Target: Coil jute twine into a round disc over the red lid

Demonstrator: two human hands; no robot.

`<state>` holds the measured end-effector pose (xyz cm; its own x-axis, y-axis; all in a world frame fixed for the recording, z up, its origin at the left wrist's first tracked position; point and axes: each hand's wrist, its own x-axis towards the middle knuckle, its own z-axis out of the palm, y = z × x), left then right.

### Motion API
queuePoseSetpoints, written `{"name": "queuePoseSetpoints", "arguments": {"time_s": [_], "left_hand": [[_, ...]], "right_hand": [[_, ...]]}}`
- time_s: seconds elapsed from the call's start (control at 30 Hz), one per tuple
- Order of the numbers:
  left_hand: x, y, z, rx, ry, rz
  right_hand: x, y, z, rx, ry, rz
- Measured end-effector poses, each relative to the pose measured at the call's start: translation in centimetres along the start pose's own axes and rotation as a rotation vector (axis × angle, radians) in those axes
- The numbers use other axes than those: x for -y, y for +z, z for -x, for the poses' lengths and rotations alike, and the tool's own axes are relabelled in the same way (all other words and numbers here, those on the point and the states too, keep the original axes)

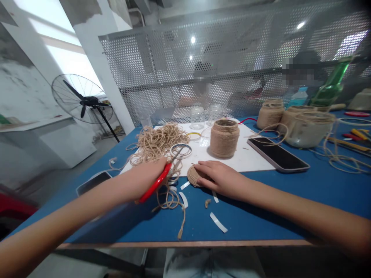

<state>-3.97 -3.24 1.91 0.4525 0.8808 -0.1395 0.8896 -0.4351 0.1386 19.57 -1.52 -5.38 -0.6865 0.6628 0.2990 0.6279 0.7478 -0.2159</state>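
A person is working with both bare hands at a blue table (249,224). The left hand (156,168) is gripping red-handled scissors (156,183), its fingers curling out of sight around the handle, and the blades are pointing away from the person, over a loose heap of brown string (162,139). The right hand (222,176) is resting on a flat round coil of string (191,176), its fingers lying loosely extended across the top rather than clenching. The coil is lying in front of the person, at the near edge of a white sheet (252,164). A string-wrapped jar (224,139) is standing upright on the sheet, just beyond the right hand, and a phone (278,153) is lying to its right. White paper strips (218,222) are lying near the coil. Behind, two clear glass jars (197,119) are standing before a mesh screen (162,73), and a fan (88,101) is standing at far left
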Motion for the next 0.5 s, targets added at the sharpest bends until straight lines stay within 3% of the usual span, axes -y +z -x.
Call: {"name": "queuePoseSetpoints", "arguments": {"time_s": [0.1,0.23,0.37,0.5], "left_hand": [[0.5,-0.6,-0.4,0.007,-0.161,-0.277],[1.7,-0.3,-1.2,0.003,-0.232,-0.471],[1.8,-0.6,-1.3,0.044,-0.213,-0.528],[0.1,-1.0,-1.9,-0.11,-0.053,-0.573]], "right_hand": [[0.0,0.1,0.1,-0.009,0.041,0.01],[-0.1,0.3,0.3,-0.019,0.122,0.017],[-0.1,0.3,0.2,-0.014,0.133,0.008],[-0.1,0.3,0.1,-0.042,0.135,-0.007]]}}
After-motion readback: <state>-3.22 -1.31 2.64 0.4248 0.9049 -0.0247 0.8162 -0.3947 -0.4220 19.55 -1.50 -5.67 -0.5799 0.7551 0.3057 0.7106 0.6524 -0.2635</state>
